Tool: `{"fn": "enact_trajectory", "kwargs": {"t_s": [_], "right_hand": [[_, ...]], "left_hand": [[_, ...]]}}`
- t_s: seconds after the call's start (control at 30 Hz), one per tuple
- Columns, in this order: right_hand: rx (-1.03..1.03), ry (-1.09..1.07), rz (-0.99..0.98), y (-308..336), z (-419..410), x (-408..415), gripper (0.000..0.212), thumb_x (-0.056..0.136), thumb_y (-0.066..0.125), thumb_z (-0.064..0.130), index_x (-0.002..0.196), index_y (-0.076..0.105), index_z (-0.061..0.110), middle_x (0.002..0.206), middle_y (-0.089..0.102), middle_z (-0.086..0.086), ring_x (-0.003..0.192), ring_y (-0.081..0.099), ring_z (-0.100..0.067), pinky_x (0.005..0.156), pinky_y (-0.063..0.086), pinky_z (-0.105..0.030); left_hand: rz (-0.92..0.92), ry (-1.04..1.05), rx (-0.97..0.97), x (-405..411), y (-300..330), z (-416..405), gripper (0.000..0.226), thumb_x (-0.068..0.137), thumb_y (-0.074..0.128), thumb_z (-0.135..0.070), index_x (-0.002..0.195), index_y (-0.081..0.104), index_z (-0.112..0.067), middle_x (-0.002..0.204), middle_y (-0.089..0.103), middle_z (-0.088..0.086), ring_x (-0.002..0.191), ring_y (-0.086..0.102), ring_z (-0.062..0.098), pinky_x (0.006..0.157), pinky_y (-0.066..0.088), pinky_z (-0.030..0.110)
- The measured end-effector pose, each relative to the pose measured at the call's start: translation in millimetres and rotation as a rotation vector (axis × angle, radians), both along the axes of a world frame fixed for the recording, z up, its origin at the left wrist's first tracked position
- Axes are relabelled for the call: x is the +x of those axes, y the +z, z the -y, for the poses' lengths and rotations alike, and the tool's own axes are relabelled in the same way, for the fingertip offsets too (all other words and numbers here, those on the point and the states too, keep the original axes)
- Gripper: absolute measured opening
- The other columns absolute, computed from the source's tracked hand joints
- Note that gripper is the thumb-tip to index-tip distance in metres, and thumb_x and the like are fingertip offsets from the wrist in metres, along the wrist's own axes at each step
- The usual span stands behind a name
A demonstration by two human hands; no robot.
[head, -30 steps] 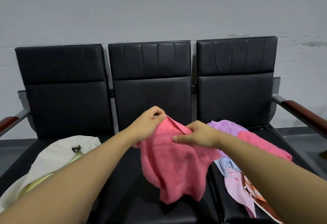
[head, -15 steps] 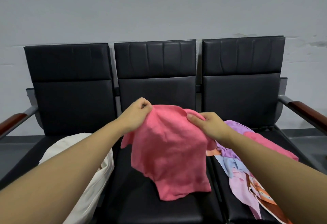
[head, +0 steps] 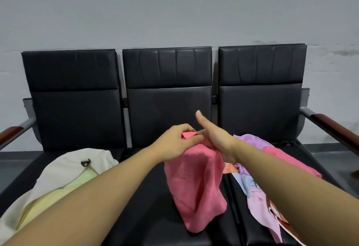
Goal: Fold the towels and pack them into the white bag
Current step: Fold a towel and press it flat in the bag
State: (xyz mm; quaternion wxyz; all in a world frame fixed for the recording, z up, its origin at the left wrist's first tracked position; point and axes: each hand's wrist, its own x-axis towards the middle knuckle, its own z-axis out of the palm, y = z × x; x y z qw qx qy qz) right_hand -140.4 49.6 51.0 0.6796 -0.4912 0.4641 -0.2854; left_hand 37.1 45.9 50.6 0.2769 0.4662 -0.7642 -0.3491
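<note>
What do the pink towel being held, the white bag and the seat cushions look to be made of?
Pink towel: soft, matte, fuzzy cloth, probably terry or microfibre; it drapes limply. White bag: thin cream fabric, maybe cotton or canvas, crumpled, with a small dark metal-looking clasp. Seat cushions: black leather or imitation leather, with a smooth slight sheen and stitched panels.

We see a pink towel (head: 196, 183) of soft, matt, fuzzy terry cloth hanging over the bench's middle seat. The bench (head: 167, 107) is padded in black leather-like covering with a dull sheen, creased on the backs. At its right edge the armrest (head: 336, 129) is glossy reddish-brown wood on a smooth grey metal bar. On the left seat the white bag (head: 64, 170) looks like matt woven cloth, with a small dark metal ring. Behind, the wall (head: 174, 12) is matt grey paint.
</note>
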Motion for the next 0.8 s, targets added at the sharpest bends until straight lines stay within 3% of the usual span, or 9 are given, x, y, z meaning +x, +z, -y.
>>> {"fn": "enact_trajectory", "kwargs": {"t_s": [0.1, 0.2, 0.33, 0.47, 0.53, 0.63, 0.73, 0.8], "right_hand": [[-0.130, 0.047, -0.098, -2, -9, 2, 0.059, 0.089, 0.063, 0.060, 0.114, 0.074, 0.007, 0.112, 0.074, -0.014, 0.108, 0.071, -0.027, 0.103, 0.052, -0.041], [-0.190, 0.068, -0.189, -10, -12, 0, 0.049, 0.079, 0.080, 0.043, 0.105, 0.076, 0.003, 0.104, 0.076, -0.016, 0.094, 0.073, -0.026, 0.094, 0.056, -0.042], [-0.199, 0.080, -0.349, -22, -14, -13, 0.051, 0.063, 0.089, 0.048, 0.089, 0.080, 0.006, 0.094, 0.077, -0.015, 0.081, 0.071, -0.023, 0.078, 0.059, -0.035], [-0.238, 0.016, -0.422, -30, -14, -28, 0.053, 0.057, 0.086, 0.059, 0.080, 0.080, 0.011, 0.087, 0.078, -0.010, 0.077, 0.072, -0.019, 0.078, 0.060, -0.035], [-0.277, -0.039, -0.463, -30, -12, -37, 0.061, 0.057, 0.083, 0.064, 0.080, 0.079, 0.008, 0.078, 0.076, -0.007, 0.068, 0.068, -0.014, 0.067, 0.057, -0.028], [-0.299, -0.110, -0.508, -28, -5, -55, 0.070, 0.059, 0.080, 0.071, 0.069, 0.067, 0.002, 0.065, 0.060, -0.004, 0.060, 0.056, -0.014, 0.060, 0.045, -0.026], [-0.316, -0.135, -0.558, -32, 1, -76, 0.065, 0.059, 0.078, 0.078, 0.053, 0.046, 0.021, 0.064, 0.042, -0.003, 0.060, 0.044, -0.015, 0.062, 0.036, -0.030], [-0.347, -0.128, -0.619, -39, 4, -94, 0.071, 0.057, 0.077, 0.081, 0.048, 0.039, 0.022, 0.065, 0.039, -0.002, 0.062, 0.042, -0.014, 0.065, 0.037, -0.033]], "left_hand": [[0.128, -0.048, -0.067, 11, 1, 7, 0.014, 0.094, 0.064, -0.050, 0.096, 0.073, -0.039, 0.091, 0.075, -0.015, 0.088, 0.070, 0.006, 0.086, 0.058, 0.039], [0.192, 0.050, -0.155, 21, 2, 15, 0.032, 0.096, 0.059, -0.053, 0.077, 0.070, -0.030, 0.071, 0.068, -0.009, 0.071, 0.065, 0.011, 0.071, 0.056, 0.043], [0.049, 0.311, -0.289, 45, 6, 31, 0.048, 0.099, 0.058, -0.048, 0.063, 0.053, -0.017, 0.058, 0.051, -0.007, 0.060, 0.050, 0.013, 0.065, 0.044, 0.039], [0.053, 0.581, -0.304, 86, 16, 44, 0.044, 0.101, 0.054, -0.049, 0.075, 0.065, -0.016, 0.074, 0.067, 0.002, 0.079, 0.063, 0.027, 0.074, 0.049, 0.041], [0.088, 0.695, -0.273, 111, 19, 47, 0.044, 0.101, 0.052, -0.050, 0.073, 0.064, -0.018, 0.079, 0.068, 0.007, 0.085, 0.063, 0.034, 0.075, 0.048, 0.041], [0.003, 0.785, -0.142, 144, 16, 45, 0.045, 0.098, 0.057, -0.052, 0.078, 0.068, -0.013, 0.084, 0.069, 0.008, 0.084, 0.063, 0.032, 0.076, 0.053, 0.046], [-0.242, 0.801, 0.111, 164, 15, 31, 0.033, 0.091, 0.067, -0.057, 0.089, 0.072, -0.024, 0.093, 0.070, 0.004, 0.087, 0.065, 0.028, 0.077, 0.058, 0.047], [-0.288, 0.802, 0.196, 176, 15, 23, 0.037, 0.087, 0.069, -0.060, 0.095, 0.072, -0.024, 0.097, 0.071, 0.008, 0.088, 0.068, 0.034, 0.068, 0.057, 0.042]]}}
